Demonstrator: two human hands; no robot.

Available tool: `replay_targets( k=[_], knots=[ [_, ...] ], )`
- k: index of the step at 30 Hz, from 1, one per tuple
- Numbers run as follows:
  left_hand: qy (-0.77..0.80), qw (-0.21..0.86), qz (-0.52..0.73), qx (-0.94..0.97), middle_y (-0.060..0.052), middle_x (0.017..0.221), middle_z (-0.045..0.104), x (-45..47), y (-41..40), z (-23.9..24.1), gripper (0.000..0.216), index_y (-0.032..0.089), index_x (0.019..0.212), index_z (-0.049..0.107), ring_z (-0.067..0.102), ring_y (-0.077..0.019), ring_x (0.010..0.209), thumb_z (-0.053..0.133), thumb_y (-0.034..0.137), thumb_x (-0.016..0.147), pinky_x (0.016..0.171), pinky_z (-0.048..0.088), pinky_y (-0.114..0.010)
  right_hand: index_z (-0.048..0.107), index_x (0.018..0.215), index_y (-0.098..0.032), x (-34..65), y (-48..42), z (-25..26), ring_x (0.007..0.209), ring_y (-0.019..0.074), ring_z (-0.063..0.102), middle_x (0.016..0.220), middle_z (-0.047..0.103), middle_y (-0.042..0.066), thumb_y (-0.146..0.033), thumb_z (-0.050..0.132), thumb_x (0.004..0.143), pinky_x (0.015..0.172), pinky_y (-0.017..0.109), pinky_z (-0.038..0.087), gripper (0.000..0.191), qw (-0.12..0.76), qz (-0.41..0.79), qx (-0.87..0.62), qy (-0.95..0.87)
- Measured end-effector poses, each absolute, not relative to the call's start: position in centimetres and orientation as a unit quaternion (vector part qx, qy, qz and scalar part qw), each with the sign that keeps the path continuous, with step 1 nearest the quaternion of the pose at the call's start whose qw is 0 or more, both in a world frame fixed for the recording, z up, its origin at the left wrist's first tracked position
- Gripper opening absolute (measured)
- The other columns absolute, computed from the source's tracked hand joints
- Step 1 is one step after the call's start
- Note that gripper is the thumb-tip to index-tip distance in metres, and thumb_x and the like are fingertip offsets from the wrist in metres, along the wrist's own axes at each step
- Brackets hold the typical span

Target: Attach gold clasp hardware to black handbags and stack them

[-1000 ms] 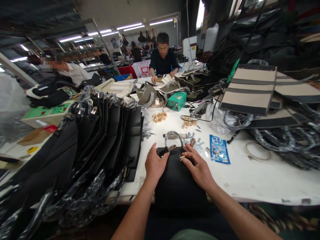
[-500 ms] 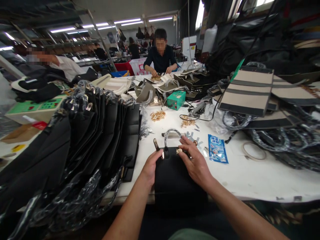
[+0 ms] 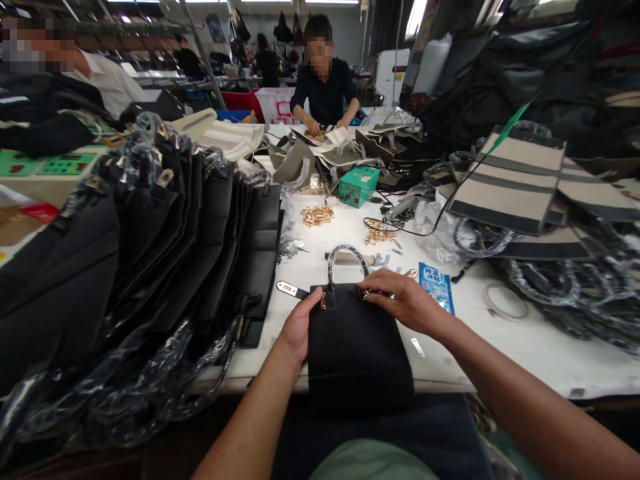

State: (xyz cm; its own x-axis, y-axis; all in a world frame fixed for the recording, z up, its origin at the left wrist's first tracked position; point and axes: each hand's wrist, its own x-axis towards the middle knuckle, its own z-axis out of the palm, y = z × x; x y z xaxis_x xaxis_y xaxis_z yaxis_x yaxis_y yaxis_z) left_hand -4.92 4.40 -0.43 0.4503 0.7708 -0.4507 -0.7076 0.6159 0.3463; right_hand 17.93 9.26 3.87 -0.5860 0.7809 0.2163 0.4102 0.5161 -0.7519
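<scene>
A blue packet [image 3: 437, 287] lies near a ring [image 3: 506, 317], probably tape.

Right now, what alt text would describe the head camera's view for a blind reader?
A black handbag rests on a white table, its left edge held by the left hand; the right hand is at gold hardware beside the arched handle. Black bags crowd the left side.

I'm standing in a bag workshop: black bags [image 3: 207, 247] crowd the left, beige panels [image 3: 507, 183] lie heaped right, gold fittings [image 3: 317, 215] dot the counter [image 3: 505, 363], and a worker [image 3: 327, 83] leans over the far end.
</scene>
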Motion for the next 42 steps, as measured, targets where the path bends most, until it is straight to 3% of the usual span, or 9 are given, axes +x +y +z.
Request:
replay_targets(
  k=[6,13,22,30,42],
  knots=[
    [0.274,0.863,0.419,0.067,-0.014,0.097,0.076,-5.0,4.6,-0.7,0.047,0.010,0.120,0.065,0.073,-0.0298,0.092,0.053,0.044,0.091,0.093,0.053,-0.045,0.064,0.125,-0.031,17.7,9.3,3.5,0.099,0.0224,0.066,0.112,0.070,0.003,-0.027,0.058,0.092,0.091,0.038,0.052,0.034,0.237,0.328,-0.404,-0.820],
    [0.258,0.866,0.423,0.067,-0.013,0.097,0.076,-5.0,4.6,-0.6,0.046,0.011,0.120,0.065,0.073,-0.0297,0.091,0.054,0.045,0.091,0.093,0.053,-0.045,0.071,0.105,-0.029,16.9,9.4,3.8,0.092,0.0202,0.067,0.099,0.072,0.001,-0.027,0.060,0.090,0.086,0.034,0.052,0.018,0.240,0.295,-0.401,-0.833],
    [0.273,0.849,0.446,0.080,-0.011,0.098,0.076,-4.9,4.8,-0.9,0.043,0.014,0.122,0.065,0.073,-0.0284,0.090,0.057,0.041,0.089,0.092,0.053,-0.045,0.072,0.111,-0.028,16.2,9.8,3.3,0.092,0.0239,0.068,0.102,0.073,0.006,-0.031,0.056,0.094,0.087,0.039,0.053,0.024,0.210,0.264,-0.352,-0.873],
    [0.277,0.862,0.422,0.049,-0.014,0.094,0.077,-5.1,5.0,-1.1,0.045,0.008,0.117,0.067,0.073,-0.0304,0.089,0.057,0.042,0.089,0.091,0.054,-0.045,0.069,0.117,-0.028,16.1,10.2,2.8,0.091,0.0220,0.067,0.103,0.071,0.007,-0.025,0.055,0.093,0.082,0.035,0.053,0.028,0.175,0.248,-0.339,-0.890],
    [0.287,0.862,0.418,0.026,-0.014,0.093,0.077,-5.1,5.1,-1.1,0.043,0.008,0.115,0.068,0.074,-0.0296,0.087,0.058,0.040,0.088,0.089,0.055,-0.043,0.070,0.109,-0.024,15.8,10.2,2.5,0.085,0.0207,0.066,0.092,0.069,0.006,-0.019,0.057,0.090,0.075,0.031,0.050,0.023,0.162,0.201,-0.352,-0.899]
  ],
)
